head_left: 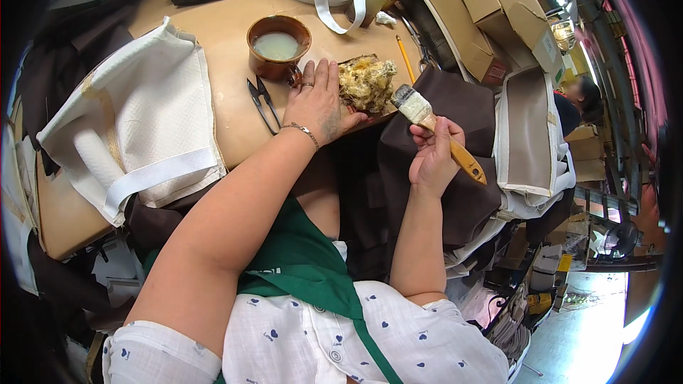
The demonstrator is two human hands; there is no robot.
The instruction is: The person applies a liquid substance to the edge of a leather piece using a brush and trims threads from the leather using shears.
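Note:
A flat brush point(418, 109) with a wooden handle and whitish coating near its bristles is gripped in my right hand point(435, 156), its bristles pointing up and left. My left hand point(316, 103) rests on the table edge with its fingers stretched out and holds nothing. Just right of those fingers lies a crusty yellowish lump point(366, 84), and the bristles hang close to its right side. Beyond my left fingertips stands a brown glazed mug point(265, 64) with cloudy pale liquid point(277, 45) in it. Black thread snips point(263, 103) lie left of my left hand.
A white fabric bag piece point(142, 114) covers the table's left. Dark brown fabric point(445, 121) and a pale-edged bag panel point(528, 131) are piled at right. A pencil point(405, 59), cardboard boxes point(491, 0) and white straps point(324, 3) sit farther back. Another person point(580, 99) is at far right.

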